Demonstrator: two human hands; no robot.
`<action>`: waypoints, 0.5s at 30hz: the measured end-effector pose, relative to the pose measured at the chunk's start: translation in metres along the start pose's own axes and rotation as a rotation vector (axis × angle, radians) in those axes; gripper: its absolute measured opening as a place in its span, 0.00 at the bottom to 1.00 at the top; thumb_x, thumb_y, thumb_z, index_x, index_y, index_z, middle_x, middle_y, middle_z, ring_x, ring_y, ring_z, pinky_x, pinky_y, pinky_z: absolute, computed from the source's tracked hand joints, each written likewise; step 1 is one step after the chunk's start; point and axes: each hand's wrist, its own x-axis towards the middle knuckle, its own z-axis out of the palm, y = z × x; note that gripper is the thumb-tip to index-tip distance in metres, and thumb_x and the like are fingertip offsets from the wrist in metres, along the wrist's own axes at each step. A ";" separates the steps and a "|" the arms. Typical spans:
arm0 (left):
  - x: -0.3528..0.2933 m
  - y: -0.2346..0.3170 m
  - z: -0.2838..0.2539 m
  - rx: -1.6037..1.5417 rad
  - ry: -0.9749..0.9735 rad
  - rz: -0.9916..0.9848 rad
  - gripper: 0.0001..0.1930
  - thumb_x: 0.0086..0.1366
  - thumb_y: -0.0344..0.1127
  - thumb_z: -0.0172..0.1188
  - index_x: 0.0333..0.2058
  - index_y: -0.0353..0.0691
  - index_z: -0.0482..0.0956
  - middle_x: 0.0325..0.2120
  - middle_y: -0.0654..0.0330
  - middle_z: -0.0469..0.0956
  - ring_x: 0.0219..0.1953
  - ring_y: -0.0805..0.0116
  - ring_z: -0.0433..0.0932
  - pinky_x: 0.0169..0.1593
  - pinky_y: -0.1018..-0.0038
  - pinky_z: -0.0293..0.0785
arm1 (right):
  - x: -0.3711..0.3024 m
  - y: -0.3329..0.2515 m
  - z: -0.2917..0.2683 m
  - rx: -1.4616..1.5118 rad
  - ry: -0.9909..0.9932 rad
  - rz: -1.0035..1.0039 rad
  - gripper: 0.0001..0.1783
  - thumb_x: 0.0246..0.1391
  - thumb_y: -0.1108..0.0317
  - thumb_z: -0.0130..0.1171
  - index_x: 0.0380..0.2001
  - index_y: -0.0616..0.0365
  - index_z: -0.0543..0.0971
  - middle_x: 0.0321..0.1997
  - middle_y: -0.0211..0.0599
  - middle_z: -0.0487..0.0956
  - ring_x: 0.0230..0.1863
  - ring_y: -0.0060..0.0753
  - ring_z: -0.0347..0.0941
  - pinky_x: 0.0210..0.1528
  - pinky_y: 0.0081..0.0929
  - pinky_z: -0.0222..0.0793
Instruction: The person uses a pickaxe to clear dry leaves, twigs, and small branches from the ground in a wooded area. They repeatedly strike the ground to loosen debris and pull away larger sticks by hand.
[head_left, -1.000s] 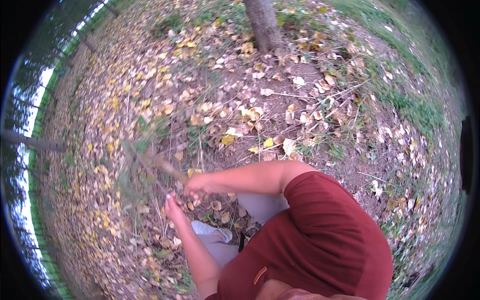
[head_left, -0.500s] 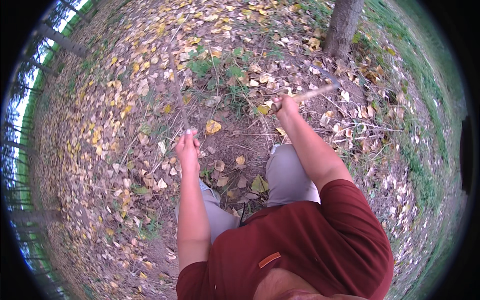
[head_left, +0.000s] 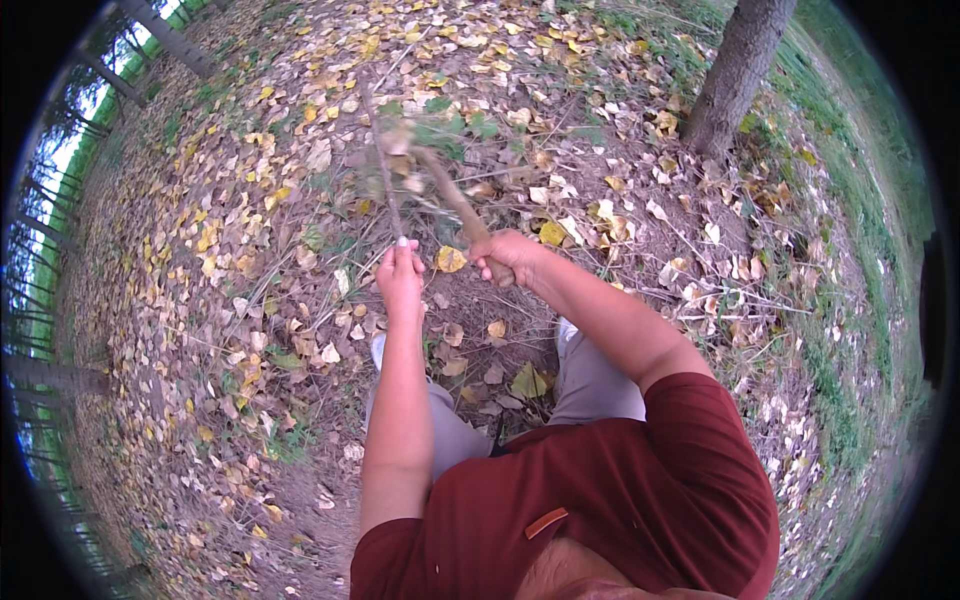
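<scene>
My left hand (head_left: 402,283) is closed on the lower end of a thin brown stick (head_left: 379,145), which points up and away from me. A sickle with a wooden handle (head_left: 452,192) is gripped in my right hand (head_left: 517,258), to the right of the left one. Its handle slants up and left, bringing the far end close beside the stick. The blade is smeared by motion, so I cannot tell whether it touches the stick. Behind them grows a low green weed (head_left: 440,125).
Dry yellow and brown leaves (head_left: 225,235) cover the ground. A tree trunk (head_left: 738,75) stands at the far right, with grass (head_left: 835,350) beyond it. Thin twigs (head_left: 750,300) lie right of my hands. More trunks (head_left: 165,38) line the far left.
My right hand has swung the sickle left, from pointing right toward the tree to beside the stick. The left hand, still holding the stick, appears slightly higher and farther right.
</scene>
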 end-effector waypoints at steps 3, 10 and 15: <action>0.018 -0.002 -0.011 -0.115 0.117 -0.013 0.14 0.63 0.43 0.48 0.31 0.39 0.73 0.12 0.69 0.64 0.09 0.83 0.57 0.11 0.85 0.51 | -0.006 -0.005 0.027 -0.188 0.046 -0.136 0.10 0.42 0.75 0.59 0.29 0.64 0.71 0.14 0.32 0.70 0.10 0.18 0.63 0.08 0.16 0.59; 0.009 0.001 0.005 -0.231 0.077 -0.100 0.10 0.63 0.37 0.48 0.29 0.39 0.74 0.12 0.68 0.67 0.09 0.85 0.57 0.10 0.88 0.50 | 0.016 -0.018 -0.012 -0.492 0.569 -0.225 0.15 0.40 0.76 0.59 0.33 0.71 0.69 0.19 0.34 0.72 0.11 0.20 0.64 0.10 0.16 0.60; -0.004 0.019 0.001 -0.265 -0.099 -0.096 0.14 0.64 0.43 0.49 0.32 0.38 0.74 0.13 0.69 0.66 0.11 0.85 0.58 0.13 0.88 0.52 | 0.072 -0.006 -0.088 -0.312 1.015 -0.207 0.11 0.39 0.72 0.58 0.25 0.69 0.71 0.18 0.36 0.72 0.15 0.27 0.70 0.11 0.25 0.63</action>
